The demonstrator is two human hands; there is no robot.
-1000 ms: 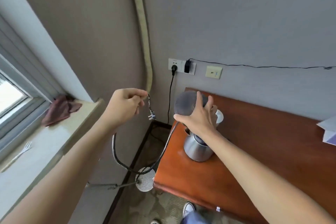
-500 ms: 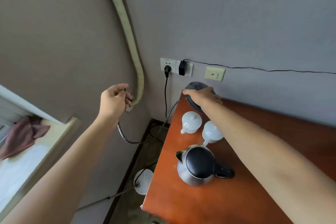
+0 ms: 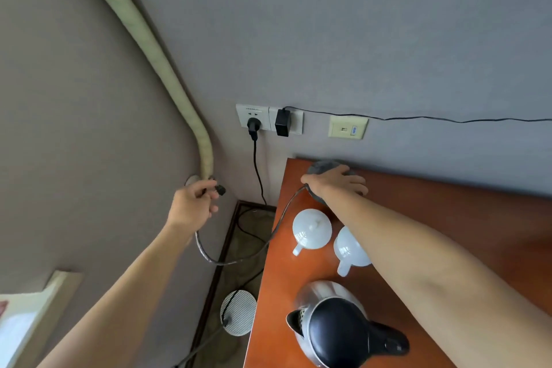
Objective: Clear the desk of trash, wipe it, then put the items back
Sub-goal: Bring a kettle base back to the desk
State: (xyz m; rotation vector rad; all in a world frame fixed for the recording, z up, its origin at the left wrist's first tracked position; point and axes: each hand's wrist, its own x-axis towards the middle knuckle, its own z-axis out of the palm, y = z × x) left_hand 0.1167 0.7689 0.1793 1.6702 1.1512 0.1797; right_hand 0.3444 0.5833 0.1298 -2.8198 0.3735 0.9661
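Right hand: the right hand (image 3: pixel 336 182) lies palm-down on the round dark grey kettle base (image 3: pixel 324 165) at the far left corner of the reddish-brown wooden table (image 3: pixel 433 218), fingers spread over its top and thumb at its near edge; the base sits flat on the table, close to the wall.
Left hand: the left hand (image 3: pixel 194 203) is off the table's left side, near the wall corner, fingers curled around the grey power cord (image 3: pixel 239 260), with the cord's black plug (image 3: pixel 220 189) sticking out past the fingertips.
Cord: it runs from the base's left edge, drops over the table edge in a slack loop and rises to the left hand.
Cups: two white ceramic lidded cups sit side by side on the table in front of the base, the left cup (image 3: pixel 311 230) in full view, the right cup (image 3: pixel 349 248) partly covered by the right forearm.
Kettle: a stainless steel kettle with black lid and handle (image 3: pixel 334 329) stands upright at the near left part of the table, apart from its base.
Wall: a white double wall socket (image 3: pixel 260 116) holds a black plug and a black adapter (image 3: pixel 282 122); a beige wall plate (image 3: pixel 348 127) is beside it.
Pipe: a beige wrapped pipe (image 3: pixel 143 33) runs down the wall corner.
Floor: a white round ribbed disc (image 3: pixel 239 312) lies beside the table.
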